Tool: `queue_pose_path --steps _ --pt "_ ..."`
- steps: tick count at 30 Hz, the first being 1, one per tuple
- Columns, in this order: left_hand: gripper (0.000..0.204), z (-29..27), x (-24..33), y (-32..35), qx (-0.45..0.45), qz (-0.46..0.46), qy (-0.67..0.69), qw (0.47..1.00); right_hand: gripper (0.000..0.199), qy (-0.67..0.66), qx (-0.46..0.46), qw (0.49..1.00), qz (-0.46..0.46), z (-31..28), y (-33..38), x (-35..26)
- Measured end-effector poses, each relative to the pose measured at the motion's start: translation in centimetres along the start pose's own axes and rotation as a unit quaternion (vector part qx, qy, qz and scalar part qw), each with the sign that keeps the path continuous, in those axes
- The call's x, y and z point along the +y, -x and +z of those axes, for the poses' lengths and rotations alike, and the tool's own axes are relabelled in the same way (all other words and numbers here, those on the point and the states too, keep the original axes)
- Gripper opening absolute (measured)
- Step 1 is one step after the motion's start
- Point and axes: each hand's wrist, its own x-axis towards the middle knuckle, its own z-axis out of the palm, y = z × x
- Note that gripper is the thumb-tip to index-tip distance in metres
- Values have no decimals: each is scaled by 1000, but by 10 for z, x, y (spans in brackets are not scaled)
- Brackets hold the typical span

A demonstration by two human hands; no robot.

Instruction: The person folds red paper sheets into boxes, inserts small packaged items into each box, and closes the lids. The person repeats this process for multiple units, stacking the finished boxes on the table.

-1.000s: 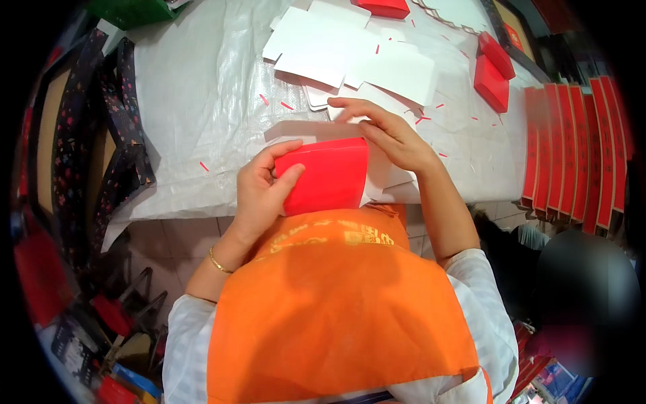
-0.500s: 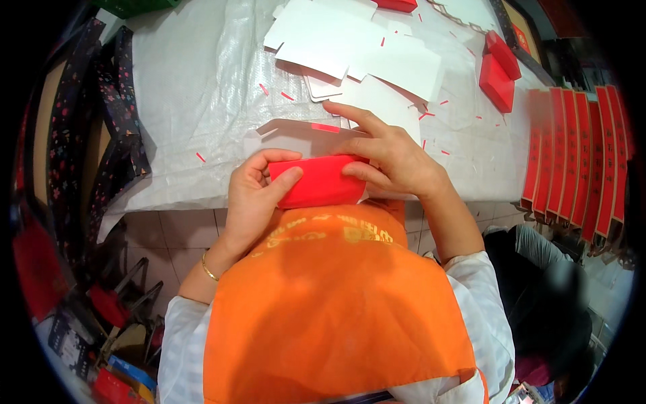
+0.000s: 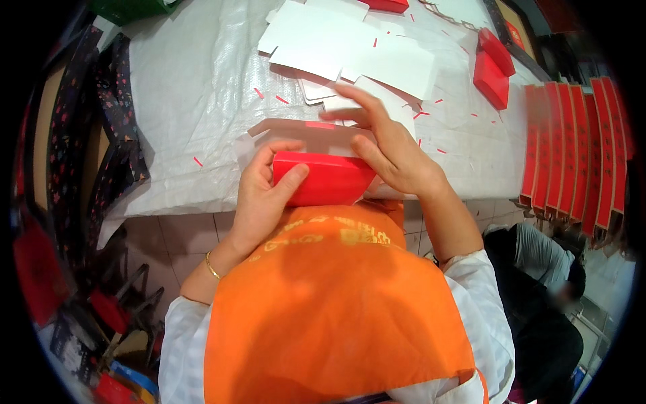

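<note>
At the table's near edge lies a part-folded red cardboard box [image 3: 330, 178], its red side toward me. The pale inner flap [image 3: 323, 140] stands up on the far side, with a short red strip at its top edge. My left hand [image 3: 262, 192] grips the box's left end, thumb on the red front and fingers behind. Over the right end, my right hand [image 3: 400, 151] has its fingers stretched out and its thumb apart; its palm side is at the box's right corner. Beyond it lie several flat white box blanks [image 3: 323, 40], partly overlapping.
A folded red box [image 3: 492, 77] sits at the back right. Upright red panels [image 3: 565, 151] stand in a row at the right. Dark floral-patterned boxes [image 3: 118, 114] line the left. Small red scraps [image 3: 281, 99] dot the white table cover [image 3: 188, 81]. A person in dark clothes [image 3: 538, 323] is low at right.
My right hand has lifted its thumb and fingers off the red front and spread them toward the right end. My left hand keeps its grip. The person at right has shifted.
</note>
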Motion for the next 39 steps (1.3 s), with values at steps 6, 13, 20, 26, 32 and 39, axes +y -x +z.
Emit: queue_pose_path --steps 6,13,20,26,32,39 --pt "25 -13 -2 -4 -25 -12 -99 995 21 119 -47 992 20 3 -15 -9" --pt "23 -9 -8 -1 -1 12 -44 999 20 123 -43 991 24 9 -19 -13" --pt "22 -16 -12 3 18 -10 -18 1000 19 156 -57 986 26 11 -25 -12" --pt "23 -17 -12 6 29 -13 -21 999 14 85 -19 996 0 17 -21 -1" --pt "22 -17 -15 5 45 3 -23 999 12 73 -24 997 -16 18 -20 1" --pt "22 -20 -16 6 42 -3 -29 999 10 65 -24 998 -3 19 -20 0"
